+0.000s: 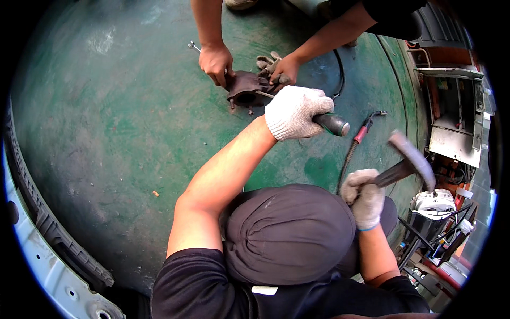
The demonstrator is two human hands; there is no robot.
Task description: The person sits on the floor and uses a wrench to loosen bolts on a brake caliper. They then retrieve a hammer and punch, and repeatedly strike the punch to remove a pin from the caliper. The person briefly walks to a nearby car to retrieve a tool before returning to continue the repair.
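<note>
My left hand (298, 112), in a white knitted glove, grips a screwdriver (333, 125) by its dark handle, whose metal butt faces right. Its thin shaft reaches toward a rusty brown flanged metal casting (243, 85) with a round opening and studs, on the floor. Whether the tip touches is hard to tell. My right hand (364, 198), gloved too, is closed round a hammer (398, 173); its head is motion-blurred, raised to the right. A co-worker's bare hand (216, 65) holds the casting's left side. Their other hand (285, 70) is at its right, beside grey gloves (268, 63).
Behind the casting, a slim metal tool (194, 47) sticks out. A torch with a red grip (361, 134) and its hose lie on the green floor (122, 106). A car body panel (48, 266) borders the left; a metal cabinet (454, 117) stands right. Dark grey cloth (287, 234) bulges between my arms.
</note>
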